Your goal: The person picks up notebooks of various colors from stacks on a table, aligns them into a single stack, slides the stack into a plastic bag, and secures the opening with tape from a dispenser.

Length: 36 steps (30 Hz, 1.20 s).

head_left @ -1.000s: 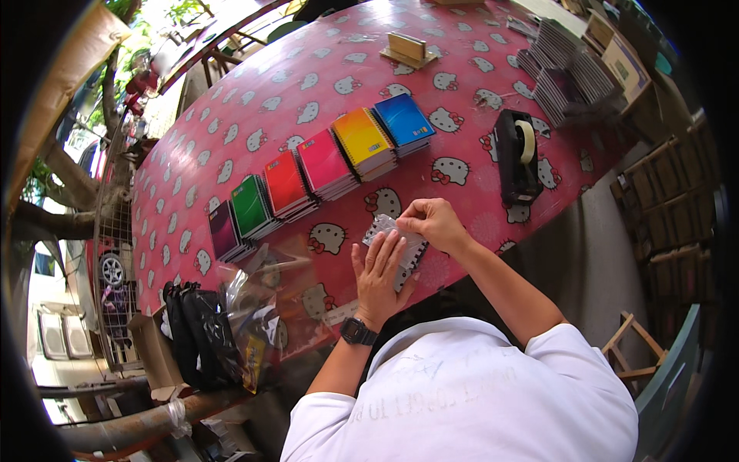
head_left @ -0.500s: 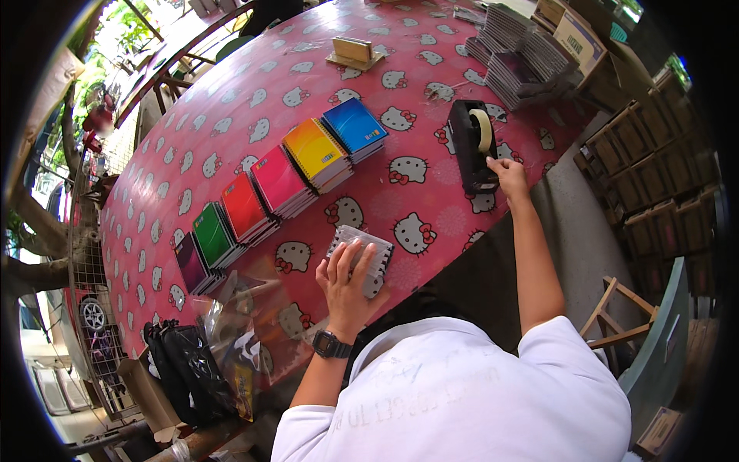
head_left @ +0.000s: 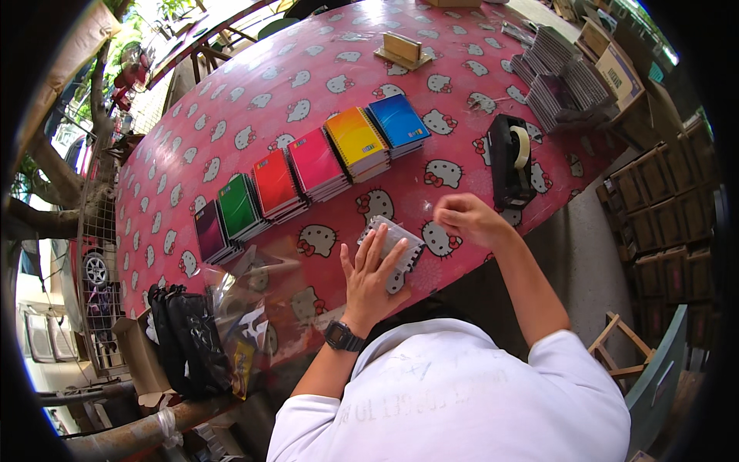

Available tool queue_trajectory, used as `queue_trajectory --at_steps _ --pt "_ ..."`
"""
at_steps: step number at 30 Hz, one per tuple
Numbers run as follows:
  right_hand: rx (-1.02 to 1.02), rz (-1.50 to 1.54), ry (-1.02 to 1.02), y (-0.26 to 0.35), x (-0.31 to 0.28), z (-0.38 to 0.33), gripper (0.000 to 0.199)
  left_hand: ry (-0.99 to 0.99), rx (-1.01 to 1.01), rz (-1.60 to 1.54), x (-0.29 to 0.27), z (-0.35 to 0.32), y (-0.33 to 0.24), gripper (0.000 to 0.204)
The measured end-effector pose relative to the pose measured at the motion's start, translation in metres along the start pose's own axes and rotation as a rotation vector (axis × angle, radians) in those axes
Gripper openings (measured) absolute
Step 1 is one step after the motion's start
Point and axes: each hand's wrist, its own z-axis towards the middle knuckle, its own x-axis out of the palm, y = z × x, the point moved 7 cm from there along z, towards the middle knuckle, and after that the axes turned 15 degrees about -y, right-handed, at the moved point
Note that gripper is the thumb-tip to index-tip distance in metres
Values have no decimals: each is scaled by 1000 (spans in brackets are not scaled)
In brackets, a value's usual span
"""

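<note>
Pressing flat, my left hand lay with fingers spread on the grey wrapped pack at the counter's near edge. My right hand hovered just right of it, fingers pinched together, maybe on clear tape. The pack's long axis ran toward the far right.

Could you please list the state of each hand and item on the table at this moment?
Left hand: flat, pressing on the wrapped pack.
Wrapped pack: lying flat near the table edge, under the left hand.
Right hand: raised, fingers pinched; whether it holds tape is unclear.
Tape dispenser: upright, roll loaded.
Notebook stacks: closed, in a colour row.
Plastic bags: loose, crumpled at the table edge.
</note>
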Motion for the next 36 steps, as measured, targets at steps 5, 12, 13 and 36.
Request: queue_trajectory --at_steps 5,12,13,36 --pt "-357 -902 329 53 72 38 37 22 5 -8 -5 5 -1 73" --pt "-195 -1175 305 33 67 59 40 205 123 152 3 33 -14 77" --pt "-186 -1142 304 34 65 61 38 199 125 148 5 35 -12 78" --pt "-879 -976 -598 54 3 -61 86 -263 -496 -638 11 112 5 94"
